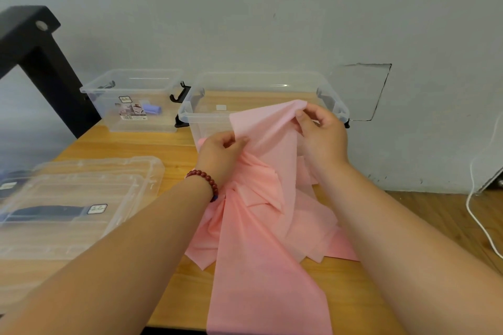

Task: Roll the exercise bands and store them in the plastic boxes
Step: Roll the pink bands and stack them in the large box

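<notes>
A long pink exercise band (261, 226) lies crumpled on the wooden table (174, 155) and hangs over its front edge. My left hand (221, 151) pinches one corner of the band's raised end. My right hand (322, 134) pinches the other corner, stretching that end flat between them. Just behind my hands stands a clear plastic box (196, 114) with no lid. A second clear box (109, 90) at the back left holds a rolled purple band (152, 109).
Two clear lids (81, 171) lie stacked at the left over dark bands. A black frame (40, 62) rises at the far left. The wall is close behind the boxes. A white cable (475, 198) runs down at the right.
</notes>
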